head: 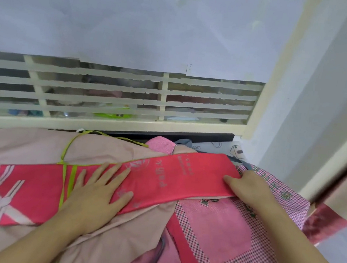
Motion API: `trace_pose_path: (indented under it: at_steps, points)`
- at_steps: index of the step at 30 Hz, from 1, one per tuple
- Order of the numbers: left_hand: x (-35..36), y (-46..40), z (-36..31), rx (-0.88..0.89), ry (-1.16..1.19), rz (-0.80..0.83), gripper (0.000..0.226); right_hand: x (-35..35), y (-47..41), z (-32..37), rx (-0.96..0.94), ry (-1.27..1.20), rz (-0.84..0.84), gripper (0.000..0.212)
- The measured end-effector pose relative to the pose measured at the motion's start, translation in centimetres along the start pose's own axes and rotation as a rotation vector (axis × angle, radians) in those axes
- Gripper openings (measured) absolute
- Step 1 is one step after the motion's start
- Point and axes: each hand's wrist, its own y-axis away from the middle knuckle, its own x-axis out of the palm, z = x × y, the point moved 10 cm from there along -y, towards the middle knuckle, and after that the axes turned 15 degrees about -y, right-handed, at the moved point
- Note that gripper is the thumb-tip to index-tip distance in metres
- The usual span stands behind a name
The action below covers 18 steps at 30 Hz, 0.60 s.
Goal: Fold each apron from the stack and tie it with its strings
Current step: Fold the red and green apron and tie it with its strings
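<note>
A red apron folded into a long narrow band lies across the pile, with white printing and lime-green strings crossing it at the left. My left hand presses flat on the band's middle, fingers spread. My right hand grips the band's right end, thumb on top and fingers under the cloth. Beneath it lie a pale pink cloth and a pink checked apron.
A barred window with paper sheets stuck on the glass stands right behind the pile. A white wall and door frame close the right side. A grey-blue strap and a printed sheet lie at the back right.
</note>
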Motion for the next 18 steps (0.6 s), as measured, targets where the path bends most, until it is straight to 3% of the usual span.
trace_pose_path:
  at_steps: [3, 5, 8, 11, 13, 15, 18]
  points:
    - [0.0, 0.0, 0.1, -0.001, 0.003, -0.009, 0.111, -0.1, -0.4, 0.2, 0.059, -0.08, 0.061, 0.032]
    - [-0.1, 0.1, 0.1, -0.001, 0.008, -0.017, 0.111, -1.0, -0.5, 0.3, 0.054, -0.258, 0.001, 0.024]
    - [-0.1, 0.1, 0.1, 0.003, 0.012, -0.016, 0.107, -2.9, 0.2, -0.1, 0.043, -0.912, -0.154, 0.015]
    - [-0.1, 0.2, 0.0, 0.002, 0.009, 0.002, 0.095, 0.7, 2.1, 0.1, 0.261, -1.525, 0.04, 0.018]
    - [-0.2, 0.3, 0.1, -0.002, 0.005, 0.003, 0.091, 3.4, 3.5, 0.7, 0.342, -1.515, 0.155, 0.021]
    - [-0.1, 0.3, 0.0, -0.001, 0.008, 0.005, 0.09, 5.5, 4.6, 1.4, 0.357, -1.356, 0.215, 0.02]
    - [0.0, 0.3, 0.1, 0.005, 0.006, 0.019, 0.085, 6.4, 4.6, 2.4, 0.32, -1.142, 0.163, 0.011]
